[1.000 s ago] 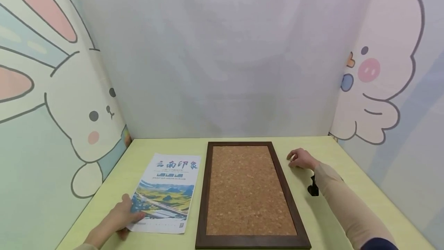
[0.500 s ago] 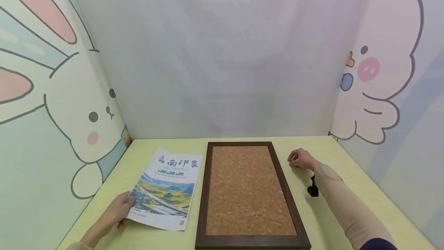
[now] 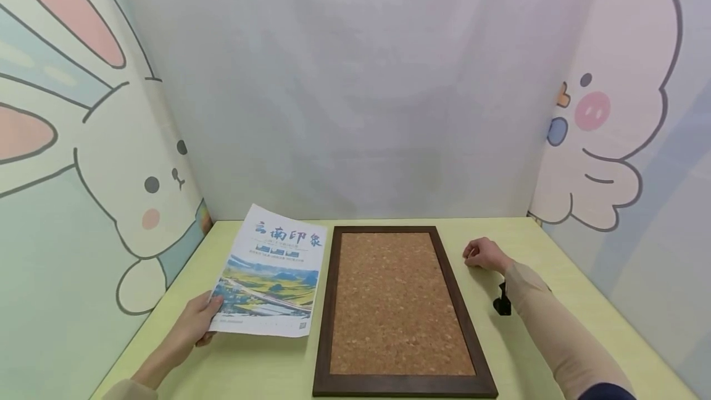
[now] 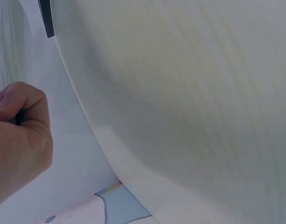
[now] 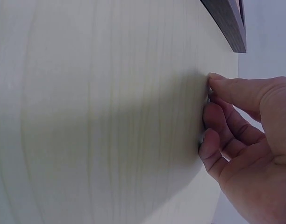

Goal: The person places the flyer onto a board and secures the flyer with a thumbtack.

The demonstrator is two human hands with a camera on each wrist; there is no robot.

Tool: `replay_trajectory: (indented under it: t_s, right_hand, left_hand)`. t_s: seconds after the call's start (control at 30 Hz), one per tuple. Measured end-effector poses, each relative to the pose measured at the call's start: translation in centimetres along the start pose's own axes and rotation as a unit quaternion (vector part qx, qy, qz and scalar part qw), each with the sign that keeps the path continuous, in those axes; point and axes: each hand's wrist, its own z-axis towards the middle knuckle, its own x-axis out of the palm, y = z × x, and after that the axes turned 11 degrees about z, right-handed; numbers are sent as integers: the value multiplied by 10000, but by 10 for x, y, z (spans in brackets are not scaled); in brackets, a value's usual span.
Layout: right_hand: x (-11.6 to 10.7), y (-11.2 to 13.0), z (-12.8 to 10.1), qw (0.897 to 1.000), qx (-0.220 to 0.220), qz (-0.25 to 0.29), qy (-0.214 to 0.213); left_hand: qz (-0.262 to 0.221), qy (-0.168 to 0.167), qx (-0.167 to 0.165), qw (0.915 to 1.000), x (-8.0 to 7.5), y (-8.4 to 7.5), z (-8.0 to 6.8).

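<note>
My left hand [image 3: 200, 320] pinches the lower left corner of a printed poster [image 3: 272, 276] with a landscape picture and blue lettering. It holds the sheet tilted up off the pale green table [image 3: 561, 258], left of a dark-framed cork board [image 3: 394, 301] that lies flat. In the left wrist view the curled fingers [image 4: 19, 135] show at the left edge. My right hand [image 3: 483, 255] rests on the table right of the board, fingers curled. In the right wrist view its thumb and fingertips [image 5: 218, 93] press together against the table; nothing held between them can be made out.
White curtain walls with cartoon rabbit and chick drawings close in the table at the back and both sides. A black wrist mount [image 3: 502, 302] sits on my right forearm. A corner of the board's frame [image 5: 227, 23] shows in the right wrist view.
My left hand has lifted the poster off the table, raising its far edge and shifting it toward the back. The right hand has stayed in place.
</note>
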Motion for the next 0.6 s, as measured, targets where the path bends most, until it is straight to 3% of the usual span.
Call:
replay_trajectory:
  t_s: [0.6]
  right_hand:
    - [0,-5,0,9999,42,92,-107]
  left_hand:
    - [-508,8,405,9979,56,-47,8]
